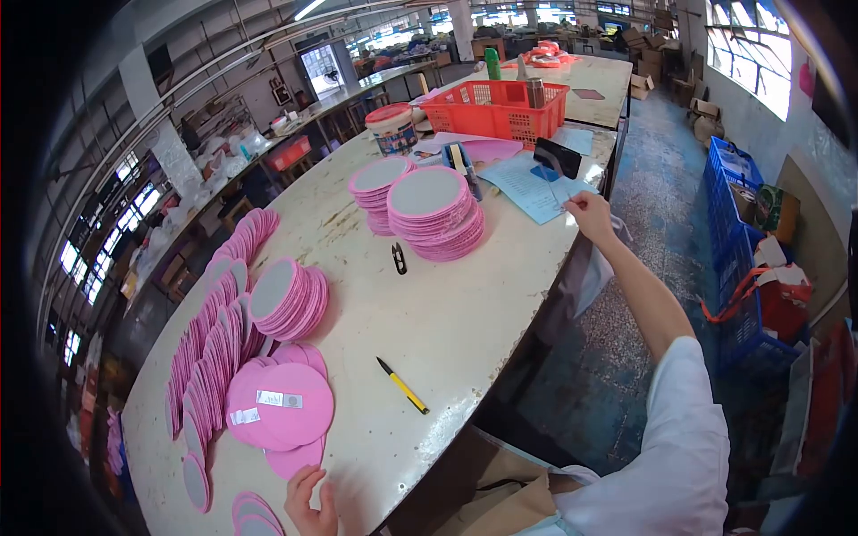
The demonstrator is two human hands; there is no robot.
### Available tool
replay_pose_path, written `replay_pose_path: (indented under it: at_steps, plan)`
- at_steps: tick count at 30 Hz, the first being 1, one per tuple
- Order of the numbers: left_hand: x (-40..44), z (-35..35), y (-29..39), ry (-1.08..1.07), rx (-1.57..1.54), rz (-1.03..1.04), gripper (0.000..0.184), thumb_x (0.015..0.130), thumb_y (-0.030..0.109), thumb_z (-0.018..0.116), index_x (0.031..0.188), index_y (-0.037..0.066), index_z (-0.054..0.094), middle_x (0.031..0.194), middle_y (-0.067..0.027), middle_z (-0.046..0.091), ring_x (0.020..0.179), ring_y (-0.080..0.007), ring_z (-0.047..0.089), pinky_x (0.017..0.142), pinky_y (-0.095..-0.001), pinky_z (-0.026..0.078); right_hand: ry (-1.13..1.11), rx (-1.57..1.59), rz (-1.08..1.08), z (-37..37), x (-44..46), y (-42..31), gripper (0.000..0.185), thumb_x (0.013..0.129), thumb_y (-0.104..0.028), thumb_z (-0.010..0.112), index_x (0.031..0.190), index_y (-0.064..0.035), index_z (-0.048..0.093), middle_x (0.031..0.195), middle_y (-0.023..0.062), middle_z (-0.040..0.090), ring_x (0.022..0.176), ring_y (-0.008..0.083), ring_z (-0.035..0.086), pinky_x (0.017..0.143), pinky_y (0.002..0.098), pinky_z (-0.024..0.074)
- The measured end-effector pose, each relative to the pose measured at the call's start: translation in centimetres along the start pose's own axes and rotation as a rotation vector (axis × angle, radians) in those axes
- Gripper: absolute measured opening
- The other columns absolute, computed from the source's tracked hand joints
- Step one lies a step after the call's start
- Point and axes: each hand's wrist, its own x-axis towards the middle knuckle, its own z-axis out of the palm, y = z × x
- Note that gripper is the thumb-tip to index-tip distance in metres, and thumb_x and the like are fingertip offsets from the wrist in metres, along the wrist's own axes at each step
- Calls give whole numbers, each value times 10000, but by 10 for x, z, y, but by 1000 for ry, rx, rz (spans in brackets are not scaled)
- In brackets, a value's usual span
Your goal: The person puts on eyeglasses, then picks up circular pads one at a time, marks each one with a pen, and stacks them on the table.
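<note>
My right hand (pixel 590 216) reaches to the near edge of a light blue sheet of paper (pixel 523 189), finger and thumb pinched together. What lies between them is too small to make out. A dark phone-like object (pixel 558 159) stands behind the sheet. Low in the view, my left hand (pixel 311 505) has its fingers loosely curled and apart, holding nothing. It is beside pink round pieces (pixel 286 402), the top one bearing white labels. A yellow pen (pixel 404 387) and black thread snips (pixel 399 259) lie on the table.
Stacks of grey-faced pink discs (pixel 429 192) stand mid-table, and a shorter stack (pixel 288 299) is nearer. Long leaning rows (pixel 214 348) line the left side. Behind are a tub (pixel 391 129) and a red basket (pixel 496 105). Blue crates (pixel 746 277) stand on the floor at right.
</note>
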Motion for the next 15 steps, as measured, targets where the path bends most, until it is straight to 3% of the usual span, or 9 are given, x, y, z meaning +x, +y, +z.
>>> replay_pose_path:
  at_steps: [2, 4, 5, 9, 10, 12, 15]
  plan:
    - [7, 7, 15, -15, -144, 6, 215, 920, 59, 605, 1127, 52, 663, 1096, -92, 686, 1035, -235, 646, 946, -352, 496, 6, 276, 242, -20, -14, -33, 140, 874, -83, 647, 753, -13, 642, 753, 27, 600, 652, 124, 528, 612, 248, 422]
    - [15, 8, 32, -34, -236, -40, 258, 912, 46, 584, 1164, 36, 640, 1131, -111, 673, 1040, -248, 641, 937, -359, 499, -77, 454, 205, -36, -37, -74, 137, 903, -94, 673, 797, -15, 636, 697, -19, 555, 607, 57, 432, 574, 186, 361]
    - [19, 7, 42, -52, -320, -86, 301, 904, 34, 563, 1200, 21, 617, 1166, -130, 659, 1044, -261, 637, 928, -367, 502, -86, 450, 202, -41, -49, -93, 137, 903, -94, 673, 797, -15, 636, 697, -19, 555, 607, 57, 432, 574, 186, 361]
    - [37, 11, 81, 13, -685, -269, 471, 852, -15, 544, 1323, -19, 551, 1230, -208, 631, 990, -278, 655, 842, -346, 548, -533, 743, 210, -64, -101, -201, 49, 913, -37, 636, 866, -39, 626, 740, -24, 578, 633, 39, 460, 590, 164, 373]
    - [44, 15, 93, 33, -677, -285, 471, 852, -15, 544, 1323, -19, 551, 1230, -208, 631, 990, -278, 655, 842, -346, 548, -643, 854, 233, -63, -113, -217, 41, 916, -24, 631, 878, -39, 622, 761, -18, 589, 647, 42, 469, 602, 168, 384]
    - [57, 17, 112, 152, -953, -250, 447, 895, 2, 540, 1341, -16, 547, 1246, -209, 620, 930, -252, 644, 796, -323, 545, -830, 1027, 170, -61, -135, -251, 48, 912, -1, 633, 885, -39, 621, 794, -13, 601, 672, 47, 481, 621, 174, 395]
    - [55, 5, 119, 208, -959, -217, 383, 897, -1, 563, 1280, -14, 574, 1182, -195, 631, 878, -235, 630, 757, -308, 541, -990, 1156, 106, -61, -155, -293, 59, 896, 18, 657, 893, -32, 625, 822, 13, 616, 687, 64, 492, 644, 191, 411]
